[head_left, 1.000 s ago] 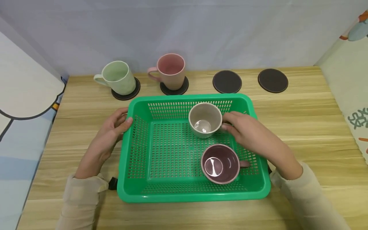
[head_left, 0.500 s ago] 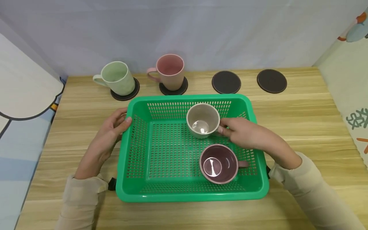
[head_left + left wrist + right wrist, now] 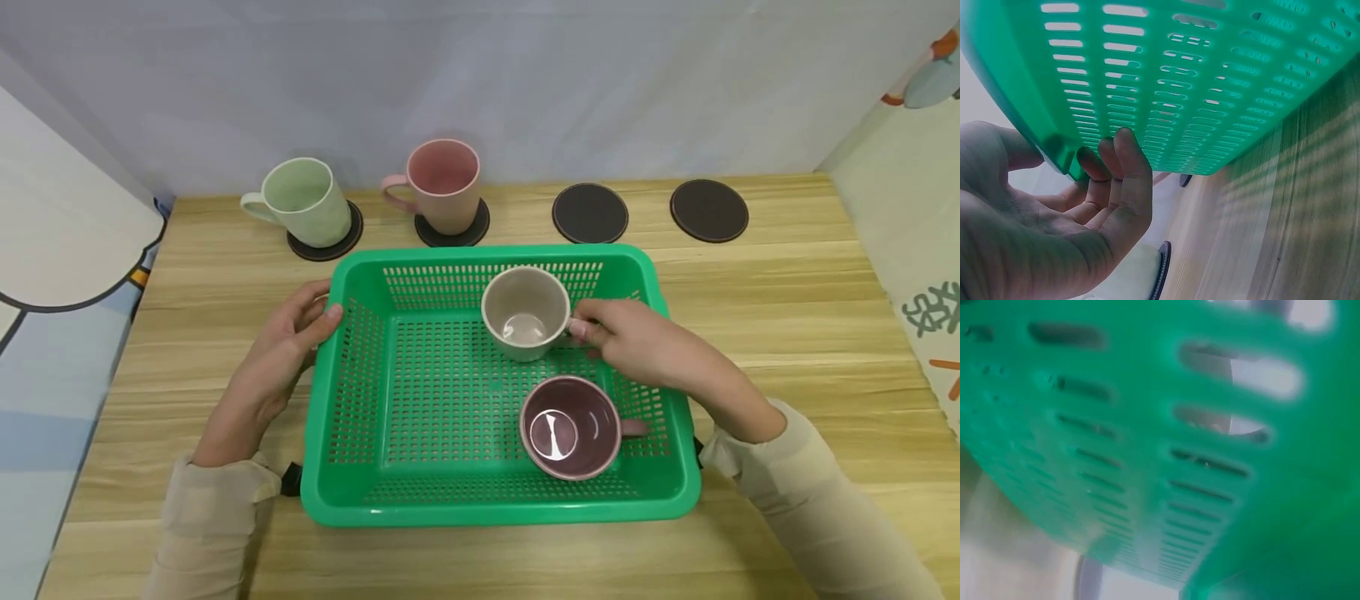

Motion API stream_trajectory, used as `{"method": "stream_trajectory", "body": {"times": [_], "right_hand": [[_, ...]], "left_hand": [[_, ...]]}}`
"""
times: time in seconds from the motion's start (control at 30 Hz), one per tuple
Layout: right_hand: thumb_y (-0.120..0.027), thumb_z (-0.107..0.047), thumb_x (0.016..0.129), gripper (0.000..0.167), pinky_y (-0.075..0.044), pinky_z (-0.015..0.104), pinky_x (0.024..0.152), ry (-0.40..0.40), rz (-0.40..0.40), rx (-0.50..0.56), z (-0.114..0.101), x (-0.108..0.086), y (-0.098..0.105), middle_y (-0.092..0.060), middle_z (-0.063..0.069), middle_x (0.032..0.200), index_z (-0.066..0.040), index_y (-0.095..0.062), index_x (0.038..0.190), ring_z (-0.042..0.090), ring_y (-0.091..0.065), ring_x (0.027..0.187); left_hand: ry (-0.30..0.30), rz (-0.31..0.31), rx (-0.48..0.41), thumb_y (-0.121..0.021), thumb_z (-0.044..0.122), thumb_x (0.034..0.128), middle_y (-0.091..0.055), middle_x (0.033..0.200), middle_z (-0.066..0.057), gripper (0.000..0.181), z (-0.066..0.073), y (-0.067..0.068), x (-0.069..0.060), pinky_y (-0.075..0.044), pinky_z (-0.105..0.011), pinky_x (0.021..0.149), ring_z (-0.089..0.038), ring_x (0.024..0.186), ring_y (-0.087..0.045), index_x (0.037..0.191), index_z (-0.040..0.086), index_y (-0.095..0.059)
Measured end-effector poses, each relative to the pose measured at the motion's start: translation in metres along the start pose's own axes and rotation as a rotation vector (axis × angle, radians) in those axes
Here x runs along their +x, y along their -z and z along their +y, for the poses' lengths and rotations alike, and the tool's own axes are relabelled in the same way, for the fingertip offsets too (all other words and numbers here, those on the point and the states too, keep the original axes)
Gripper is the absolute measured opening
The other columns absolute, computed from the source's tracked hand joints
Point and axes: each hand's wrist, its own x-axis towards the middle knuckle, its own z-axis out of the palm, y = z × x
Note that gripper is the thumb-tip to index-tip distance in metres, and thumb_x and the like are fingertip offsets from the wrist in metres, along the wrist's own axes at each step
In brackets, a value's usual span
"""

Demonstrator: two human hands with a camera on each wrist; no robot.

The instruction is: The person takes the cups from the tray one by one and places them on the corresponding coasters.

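Right hand (image 3: pixel 637 342) pinches beige mug (image 3: pixel 523 321) by its handle, inside green basket (image 3: pixel 495 515). Left hand (image 3: pixel 277 358) grips basket's left rim. Purple mug (image 3: pixel 572 429) upright in basket.

A: Sleeves?
B: Left sleeve (image 3: pixel 198 537): long, pale cream-beige, plain cloth, creased along the forearm. Right sleeve (image 3: pixel 828 525) matches.
A: Cuffs?
B: Left cuff (image 3: pixel 231 483) loose, bunched in soft folds. Right cuff (image 3: pixel 753 442) likewise rumpled, wider than the wrist.
A: Other wear?
B: Small black piece (image 3: pixel 292 480) beside the left cuff; black sliver (image 3: pixel 699 451) by the right. Details too small to tell. Left hand (image 3: pixel 288 342), right hand (image 3: pixel 637 342): bare.
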Motion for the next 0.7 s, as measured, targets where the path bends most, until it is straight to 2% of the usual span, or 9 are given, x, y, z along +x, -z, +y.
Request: {"method": "stream_trajectory", "body": {"times": [0.2, 0.43, 0.57, 0.7], "right_hand": [[-0.048, -0.018, 0.112, 0.025, -0.058, 0.045, 0.09, 0.003, 0.025, 0.041, 0.0006, -0.0022, -0.0004, -0.068, 0.01, 0.099, -0.005, -0.066, 0.102, 0.026, -0.07, 0.098], [-0.048, -0.017, 0.111, 0.026, -0.05, 0.037, 0.085, 0.031, 0.057, 0.059, 0.0024, -0.0029, -0.0008, -0.062, 0.006, 0.091, -0.007, -0.064, 0.094, 0.021, -0.06, 0.091], [-0.047, -0.017, 0.112, 0.026, -0.05, 0.037, 0.087, 0.035, 0.049, 0.114, 0.0022, -0.0045, -0.0008, -0.06, 0.005, 0.092, -0.007, -0.063, 0.094, 0.021, -0.059, 0.092], [-0.046, -0.021, 0.113, 0.029, -0.045, 0.036, 0.084, 0.029, 0.037, 0.179, 0.0015, -0.0079, 0.0, -0.056, 0.004, 0.09, -0.007, -0.062, 0.093, 0.021, -0.053, 0.091]], "left_hand": [[-0.003, 0.006, 0.0, -0.056, 0.029, 0.1093, -0.069, 0.119, 0.013, 0.039, 0.0001, -0.0008, -0.0001, -0.061, -0.025, 0.077, -0.004, 0.093, -0.07, 0.145, 0.015, -0.05], [-0.007, 0.008, 0.021, -0.055, 0.03, 0.1096, -0.07, 0.119, 0.014, 0.044, 0.0012, -0.0008, 0.0001, -0.062, -0.025, 0.076, -0.004, 0.092, -0.07, 0.15, 0.013, -0.047], [0.002, 0.012, 0.029, -0.055, 0.031, 0.1095, -0.07, 0.117, 0.014, 0.047, 0.0016, -0.0005, -0.0006, -0.061, -0.026, 0.077, -0.004, 0.093, -0.07, 0.151, 0.012, -0.045], [0.01, 0.015, 0.033, -0.055, 0.031, 0.1095, -0.069, 0.118, 0.015, 0.047, 0.002, -0.0009, -0.0015, -0.061, -0.026, 0.078, -0.003, 0.094, -0.069, 0.151, 0.012, -0.045]]}}
